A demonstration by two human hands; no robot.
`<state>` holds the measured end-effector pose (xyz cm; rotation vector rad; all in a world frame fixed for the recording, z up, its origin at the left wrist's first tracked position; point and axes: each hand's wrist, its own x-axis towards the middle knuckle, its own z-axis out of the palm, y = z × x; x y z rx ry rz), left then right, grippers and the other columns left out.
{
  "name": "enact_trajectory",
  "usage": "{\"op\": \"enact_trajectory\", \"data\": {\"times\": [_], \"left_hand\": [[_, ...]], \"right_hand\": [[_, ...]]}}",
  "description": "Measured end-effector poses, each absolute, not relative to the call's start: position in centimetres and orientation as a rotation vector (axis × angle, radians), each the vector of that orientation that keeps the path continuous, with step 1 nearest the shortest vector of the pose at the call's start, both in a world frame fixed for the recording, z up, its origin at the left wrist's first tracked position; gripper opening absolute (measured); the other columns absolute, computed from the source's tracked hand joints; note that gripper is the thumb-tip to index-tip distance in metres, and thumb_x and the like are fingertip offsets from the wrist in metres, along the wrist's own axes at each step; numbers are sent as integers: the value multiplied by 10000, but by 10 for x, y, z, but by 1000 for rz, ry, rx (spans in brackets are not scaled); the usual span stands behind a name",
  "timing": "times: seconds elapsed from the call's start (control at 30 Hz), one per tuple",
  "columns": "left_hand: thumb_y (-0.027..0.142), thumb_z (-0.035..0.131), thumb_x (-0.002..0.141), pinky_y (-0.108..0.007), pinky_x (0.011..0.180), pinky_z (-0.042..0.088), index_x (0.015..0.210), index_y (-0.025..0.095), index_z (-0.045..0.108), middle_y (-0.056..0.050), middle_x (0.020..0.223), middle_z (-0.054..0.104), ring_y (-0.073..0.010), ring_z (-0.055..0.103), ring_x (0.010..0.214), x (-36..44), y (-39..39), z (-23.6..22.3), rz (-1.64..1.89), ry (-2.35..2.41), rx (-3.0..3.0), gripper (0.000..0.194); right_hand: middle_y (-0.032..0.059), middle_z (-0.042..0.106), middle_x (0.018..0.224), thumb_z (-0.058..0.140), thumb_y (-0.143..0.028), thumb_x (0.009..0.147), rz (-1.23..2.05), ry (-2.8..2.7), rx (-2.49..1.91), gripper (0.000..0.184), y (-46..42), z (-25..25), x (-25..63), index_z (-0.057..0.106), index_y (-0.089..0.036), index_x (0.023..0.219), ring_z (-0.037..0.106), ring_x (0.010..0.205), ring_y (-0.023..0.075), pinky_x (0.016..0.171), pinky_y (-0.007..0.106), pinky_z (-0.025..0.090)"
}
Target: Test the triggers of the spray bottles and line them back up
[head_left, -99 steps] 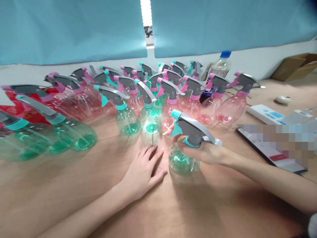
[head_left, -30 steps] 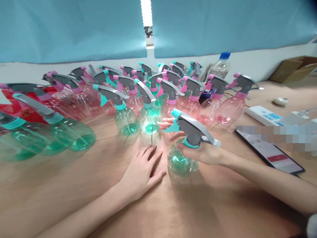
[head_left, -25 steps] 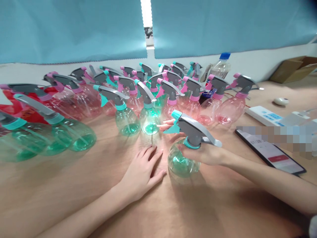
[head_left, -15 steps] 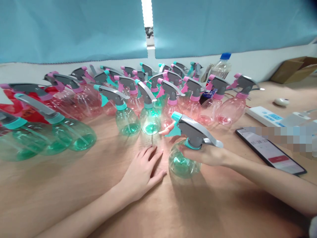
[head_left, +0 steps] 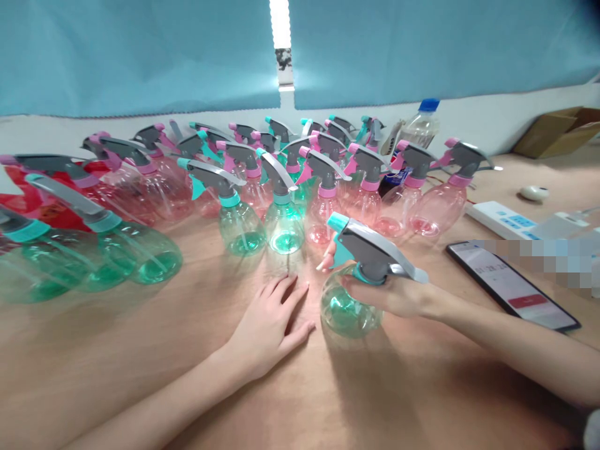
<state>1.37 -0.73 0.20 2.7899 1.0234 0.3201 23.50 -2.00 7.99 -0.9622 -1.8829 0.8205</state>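
My right hand (head_left: 398, 295) is wrapped round the neck of a green spray bottle (head_left: 347, 306) with a grey and turquoise trigger head. Its fingertips show beside the trigger (head_left: 344, 252); most of the fingers are hidden behind the bottle. That bottle is upright, at or close to the table top. Flat on the wooden table (head_left: 253, 406), just left of it, lies my left hand (head_left: 274, 322) with fingers spread and nothing held. Beyond my hands stand two more green spray bottles (head_left: 244, 231) and a row of pink spray bottles (head_left: 370, 203).
Several green spray bottles (head_left: 154, 256) crowd the left side, near a red plastic bag (head_left: 60, 209). To the right are a phone (head_left: 510, 284), a power strip (head_left: 501, 220), a white mouse (head_left: 533, 193) and a cardboard box (head_left: 555, 132). A blue-capped drink bottle (head_left: 419, 131) stands behind.
My right fingers have drawn back from outstretched towards the trigger, and the held spray bottle has shifted slightly right. My left hand has stayed in place.
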Motion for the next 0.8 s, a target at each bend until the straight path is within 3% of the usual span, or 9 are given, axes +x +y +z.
{"op": "enact_trajectory", "data": {"times": [0.13, 0.27, 0.43, 0.67, 0.8], "left_hand": [[453, 525, 928, -544, 1019, 391, 1362, 106, 499, -209, 1383, 487, -358, 437, 1265, 14, -7, 1, 318, 1027, 2794, 556], [459, 526, 927, -545, 1014, 394, 1369, 109, 490, -206, 1386, 485, -355, 434, 1267, 13, -7, 0, 305, 1034, 2810, 565], [454, 535, 921, -545, 1018, 391, 1368, 110, 489, -205, 1383, 487, -353, 437, 1262, 13, -7, 1, 300, 1042, 2807, 566], [456, 542, 916, -536, 1020, 393, 1362, 109, 495, -206, 1385, 486, -350, 439, 1263, 15, -7, 1, 290, 1044, 2802, 567], [452, 540, 918, -536, 1022, 392, 1363, 106, 496, -206, 1385, 486, -350, 437, 1266, 15, -7, 2, 287, 1046, 2799, 565]], "right_hand": [[-34, 513, 571, 492, -111, 665, 911, -1813, -883, 139, -20, 78, 235, 542, -239, 689, 645, 745, 174, 690, 292, 584], [9, 675, 867, 488, -96, 675, 902, -1842, -862, 415, -17, 75, 237, 624, -232, 1043, 675, 790, 165, 731, 310, 583], [45, 657, 1150, 509, -81, 675, 887, -1831, -886, 596, -16, 70, 238, 562, -259, 1242, 700, 870, 192, 735, 321, 586], [13, 679, 1026, 511, -57, 664, 879, -1804, -885, 634, -17, 66, 238, 563, -278, 1256, 676, 782, 161, 721, 289, 583], [-13, 662, 817, 523, -58, 670, 903, -1798, -892, 612, -18, 67, 238, 571, -271, 1241, 648, 698, 148, 712, 283, 583]]}}
